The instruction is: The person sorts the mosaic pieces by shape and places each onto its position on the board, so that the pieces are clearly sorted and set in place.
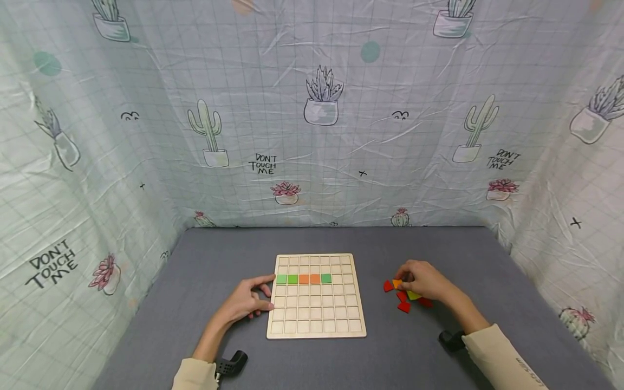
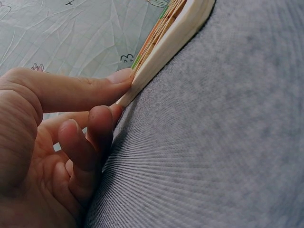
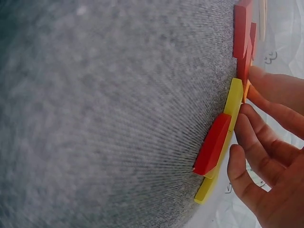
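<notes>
A square wooden grid board lies flat on the table. Green tiles and orange tiles form one row across its upper part, from the left edge. My left hand touches the board's left edge with thumb and index fingertip set apart; in the left wrist view both meet the pale rim. To the right of the board, my right hand pinches an orange tile at a small pile. Red tiles and yellow tiles lie under and beside its fingers.
The grey cloth-covered table reaches back to a hanging curtain printed with cacti, which also encloses both sides. Black wrist devices are strapped at the cuffs of both beige sleeves.
</notes>
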`<state>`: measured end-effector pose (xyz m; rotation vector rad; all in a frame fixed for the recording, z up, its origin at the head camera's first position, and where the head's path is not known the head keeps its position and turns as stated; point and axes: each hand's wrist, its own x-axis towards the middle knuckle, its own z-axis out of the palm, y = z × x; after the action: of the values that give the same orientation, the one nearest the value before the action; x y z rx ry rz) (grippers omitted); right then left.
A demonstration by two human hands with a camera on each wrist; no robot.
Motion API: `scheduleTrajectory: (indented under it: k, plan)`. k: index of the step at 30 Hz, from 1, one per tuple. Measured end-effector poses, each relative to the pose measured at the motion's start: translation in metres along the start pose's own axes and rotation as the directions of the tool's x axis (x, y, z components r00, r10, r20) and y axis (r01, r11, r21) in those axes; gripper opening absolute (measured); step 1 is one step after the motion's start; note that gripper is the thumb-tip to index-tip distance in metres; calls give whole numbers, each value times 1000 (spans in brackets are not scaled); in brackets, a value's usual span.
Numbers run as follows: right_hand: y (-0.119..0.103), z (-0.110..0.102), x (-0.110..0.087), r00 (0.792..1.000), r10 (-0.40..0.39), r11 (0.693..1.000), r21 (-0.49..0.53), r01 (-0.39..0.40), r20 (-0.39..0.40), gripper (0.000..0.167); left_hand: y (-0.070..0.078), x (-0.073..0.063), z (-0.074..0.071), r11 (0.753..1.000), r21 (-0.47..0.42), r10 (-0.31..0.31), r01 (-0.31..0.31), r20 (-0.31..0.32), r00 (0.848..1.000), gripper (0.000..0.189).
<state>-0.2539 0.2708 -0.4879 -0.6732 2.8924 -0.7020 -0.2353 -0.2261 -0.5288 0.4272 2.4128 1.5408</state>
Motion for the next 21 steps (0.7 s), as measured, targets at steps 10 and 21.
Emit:
scheduleTrajectory:
  k: [10, 21]
  plan:
    - [-2, -2, -1, 1000, -8, 1000, 29, 8, -14, 17, -1, -1, 0, 1000, -20, 2, -3, -10, 1000, 78]
    - [-4, -3, -2, 1000, 3, 999, 33, -3, -6, 17, 1, -2, 1, 1000, -29, -7, 7, -10, 1000, 78]
